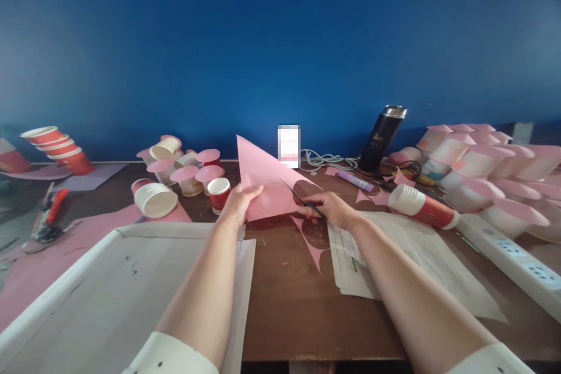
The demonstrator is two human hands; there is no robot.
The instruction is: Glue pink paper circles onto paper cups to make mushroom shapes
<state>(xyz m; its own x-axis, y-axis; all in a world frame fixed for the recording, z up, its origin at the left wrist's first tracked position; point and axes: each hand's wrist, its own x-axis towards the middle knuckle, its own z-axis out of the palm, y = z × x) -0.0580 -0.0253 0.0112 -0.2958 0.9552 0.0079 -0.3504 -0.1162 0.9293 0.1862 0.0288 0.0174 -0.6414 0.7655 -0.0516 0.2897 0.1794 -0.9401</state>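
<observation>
My left hand (239, 205) pinches the left edge of a sheet of pink paper (258, 172), thumb on its face. A circle is drawn in a thin line on the lower part of the sheet. In my right hand (331, 208) is a pair of dark scissors (312, 206), its blades lying against the paper's right side beside the circle. A cut pink scrap (313, 245) hangs or lies just below the scissors; whether it is still joined to the sheet I cannot tell. A red and white paper cup (218, 194) stands close to my left hand.
Several cups with pink paper discs (184, 174) stand at left; many more (491, 158) crowd the right. A black flask (382, 140), a purple marker (356, 181), stacked cups (423, 205), printed sheets (407, 245) and a power strip (517, 257) lie rightward. A white tray (118, 234) lies front left.
</observation>
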